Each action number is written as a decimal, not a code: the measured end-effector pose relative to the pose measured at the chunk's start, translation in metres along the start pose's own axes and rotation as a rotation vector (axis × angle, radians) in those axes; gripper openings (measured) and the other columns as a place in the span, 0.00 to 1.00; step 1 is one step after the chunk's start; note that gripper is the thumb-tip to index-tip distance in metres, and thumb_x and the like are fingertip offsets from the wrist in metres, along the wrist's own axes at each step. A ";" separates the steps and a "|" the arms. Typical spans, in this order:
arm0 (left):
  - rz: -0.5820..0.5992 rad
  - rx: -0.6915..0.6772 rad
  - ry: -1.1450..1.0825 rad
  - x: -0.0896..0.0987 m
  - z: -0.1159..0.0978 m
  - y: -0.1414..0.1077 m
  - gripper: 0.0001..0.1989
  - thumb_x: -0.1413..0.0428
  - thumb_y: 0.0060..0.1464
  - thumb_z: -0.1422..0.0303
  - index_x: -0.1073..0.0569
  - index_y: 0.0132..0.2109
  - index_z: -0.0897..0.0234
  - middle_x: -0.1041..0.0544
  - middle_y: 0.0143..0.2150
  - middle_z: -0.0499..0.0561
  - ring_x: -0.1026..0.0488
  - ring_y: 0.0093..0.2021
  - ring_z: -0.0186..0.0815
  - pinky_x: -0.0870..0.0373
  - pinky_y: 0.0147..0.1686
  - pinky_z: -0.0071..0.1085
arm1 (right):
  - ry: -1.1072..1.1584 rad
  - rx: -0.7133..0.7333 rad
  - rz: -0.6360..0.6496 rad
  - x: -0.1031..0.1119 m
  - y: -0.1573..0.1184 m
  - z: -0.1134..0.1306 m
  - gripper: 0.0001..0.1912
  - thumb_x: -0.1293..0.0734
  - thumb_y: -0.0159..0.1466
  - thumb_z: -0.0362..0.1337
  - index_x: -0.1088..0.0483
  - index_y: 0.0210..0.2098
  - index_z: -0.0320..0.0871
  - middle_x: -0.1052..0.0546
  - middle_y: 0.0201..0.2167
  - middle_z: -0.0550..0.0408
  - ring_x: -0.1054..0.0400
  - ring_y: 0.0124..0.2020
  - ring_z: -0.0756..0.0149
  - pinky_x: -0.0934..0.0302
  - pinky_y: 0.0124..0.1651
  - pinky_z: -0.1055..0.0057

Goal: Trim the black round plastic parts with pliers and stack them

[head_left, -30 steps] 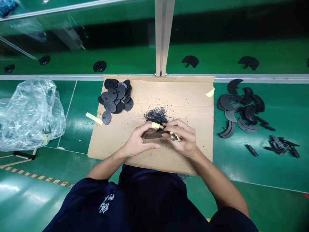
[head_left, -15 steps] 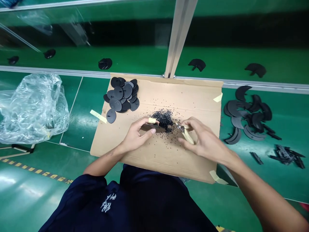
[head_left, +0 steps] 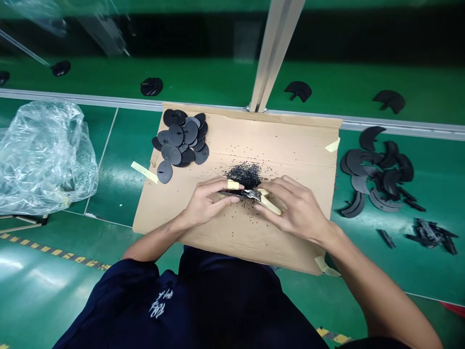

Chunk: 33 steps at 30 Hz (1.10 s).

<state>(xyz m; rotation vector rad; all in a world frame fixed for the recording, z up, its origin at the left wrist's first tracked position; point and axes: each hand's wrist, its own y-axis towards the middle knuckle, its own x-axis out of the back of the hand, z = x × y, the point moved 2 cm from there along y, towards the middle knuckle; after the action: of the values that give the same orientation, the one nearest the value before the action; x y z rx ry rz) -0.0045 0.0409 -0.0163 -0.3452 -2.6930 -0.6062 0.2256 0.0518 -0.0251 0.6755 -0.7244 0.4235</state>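
Note:
Between its thumb and fingers, my left hand (head_left: pixel 208 201) grips a thin black disc (head_left: pixel 230 194), seen nearly edge-on; yellow tape wraps one finger. My right hand (head_left: pixel 296 206) is closed around cream-handled cutting pliers (head_left: pixel 268 202). Their metal jaws are at the disc's right part, close to my left fingertips; whether they bite on it is too small to tell. Just beyond both hands lies a heap of tiny black bits (head_left: pixel 245 173), with more scattered around it. Everything is over a cardboard sheet (head_left: pixel 225 232).
Black discs (head_left: pixel 176 135) are piled on the cardboard's upper left. Curved black pieces (head_left: pixel 378 169) and small black parts (head_left: pixel 430 235) lie on the green table at right. A clear plastic bag (head_left: pixel 47 157) rests at left. A metal post (head_left: pixel 275 58) rises behind the cardboard.
My right hand has moved left with the pliers, bringing their jaws from a gap away up to the disc. My left hand still holds the disc in nearly the same place.

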 end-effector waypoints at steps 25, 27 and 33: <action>0.084 -0.022 0.103 -0.003 0.002 0.004 0.12 0.36 0.61 0.66 0.19 0.49 0.64 0.17 0.40 0.54 0.21 0.38 0.33 0.24 0.39 0.28 | -0.154 -0.071 0.072 -0.001 -0.007 -0.008 0.23 0.42 0.75 0.51 0.26 0.41 0.40 0.22 0.31 0.50 0.31 0.29 0.64 0.47 0.28 0.68; 0.151 -0.115 0.188 0.000 -0.001 0.007 0.14 0.37 0.62 0.67 0.21 0.53 0.65 0.17 0.42 0.55 0.22 0.40 0.34 0.24 0.42 0.30 | -0.225 -0.094 0.074 -0.002 -0.006 -0.008 0.21 0.41 0.74 0.50 0.26 0.39 0.40 0.22 0.31 0.49 0.31 0.29 0.63 0.49 0.27 0.68; 0.265 -0.349 0.593 0.001 0.001 0.012 0.12 0.40 0.63 0.70 0.23 0.53 0.63 0.19 0.43 0.54 0.27 0.43 0.39 0.29 0.43 0.37 | -0.303 -0.132 0.094 0.004 -0.006 -0.004 0.16 0.39 0.71 0.45 0.26 0.41 0.39 0.23 0.31 0.48 0.31 0.31 0.61 0.47 0.29 0.67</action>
<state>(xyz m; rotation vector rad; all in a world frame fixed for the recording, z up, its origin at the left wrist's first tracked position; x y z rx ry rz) -0.0017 0.0523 -0.0124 -0.5086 -1.9393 -0.9260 0.2334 0.0509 -0.0261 0.5878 -1.0652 0.3589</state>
